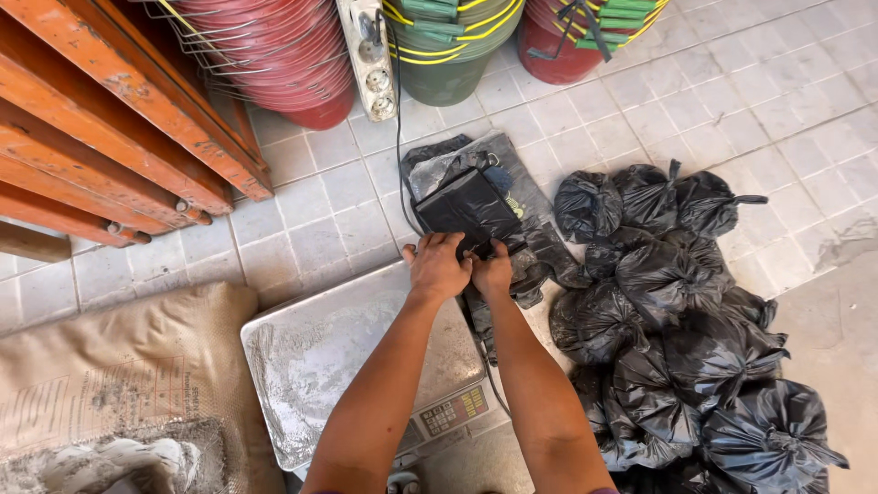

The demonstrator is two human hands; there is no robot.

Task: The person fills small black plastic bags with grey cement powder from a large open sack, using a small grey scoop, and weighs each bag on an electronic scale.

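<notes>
Both my left hand (437, 265) and right hand (494, 268) pinch one empty black plastic bag (468, 209) tight, pulling it off the stack, and opening it looks next.

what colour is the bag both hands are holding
Black, a flat plastic bag, shown in the head view.
</notes>
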